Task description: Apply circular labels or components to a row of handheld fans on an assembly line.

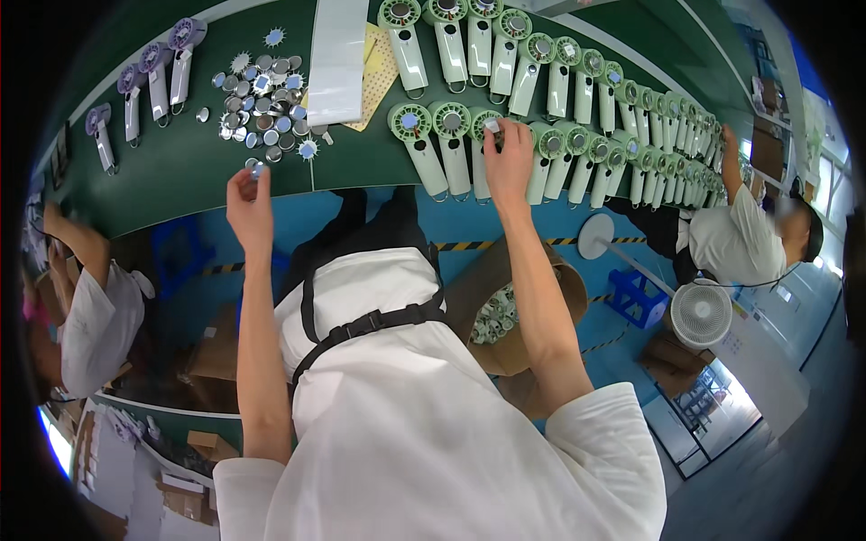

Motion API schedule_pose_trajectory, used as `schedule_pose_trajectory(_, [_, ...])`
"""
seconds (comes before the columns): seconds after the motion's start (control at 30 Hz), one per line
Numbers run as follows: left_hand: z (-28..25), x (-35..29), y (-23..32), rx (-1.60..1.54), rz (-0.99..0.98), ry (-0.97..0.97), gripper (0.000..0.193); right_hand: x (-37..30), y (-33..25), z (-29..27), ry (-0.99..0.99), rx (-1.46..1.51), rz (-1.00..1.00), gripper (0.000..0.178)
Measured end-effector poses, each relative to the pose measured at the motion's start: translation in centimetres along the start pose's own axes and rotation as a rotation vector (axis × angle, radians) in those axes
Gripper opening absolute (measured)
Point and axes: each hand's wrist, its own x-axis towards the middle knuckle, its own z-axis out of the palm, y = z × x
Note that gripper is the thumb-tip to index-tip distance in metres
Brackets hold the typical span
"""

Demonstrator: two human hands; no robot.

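The green conveyor belt [180, 171] carries rows of pale green handheld fans [559, 81] toward its far right end. An open cardboard box [523, 325] below its near edge holds more fans. The right hand [510, 158] pinches a small round cap [492, 125] onto a fan head; off-centre, it could slip. The left hand [250, 203] pinches another cap [258, 169] near the loose pile of caps [262, 104].

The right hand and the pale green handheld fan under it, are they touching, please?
Touching: the head view shows the right hand with its fingertips pressed on the round head of the pale green handheld fan.
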Motion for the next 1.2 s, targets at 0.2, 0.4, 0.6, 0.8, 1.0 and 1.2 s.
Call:
schedule_pose_trajectory(0.2, [3.3,-2.9,3.1,-0.043,0.012,-0.110,0.030,0.3,-0.1,-0.7,0.010,0.058,0.040,0.020])
schedule_pose_trajectory(0.4, [5.5,-5.1,4.3,-0.052,-0.010,-0.170,0.031,0.6,0.1,-0.6,-0.033,0.109,0.083,0.021])
schedule_pose_trajectory(0.6, [6.6,-6.5,5.5,-0.029,0.049,-0.216,0.029,0.4,0.6,-0.5,-0.065,0.113,0.077,0.018])
schedule_pose_trajectory(0.8, [7.2,-7.4,6.6,-0.032,0.071,-0.257,0.029,0.6,0.4,-0.5,-0.104,0.160,0.087,0.018])
schedule_pose_trajectory(1.0, [8.3,-7.8,7.2,-0.074,0.163,-0.297,0.030,1.7,0.1,-0.8,-0.144,0.048,0.087,0.019])
schedule_pose_trajectory(1.2, [8.9,-7.9,8.4,-0.039,0.134,-0.318,0.029,1.7,0.8,-0.3,-0.158,0.056,0.081,0.021])
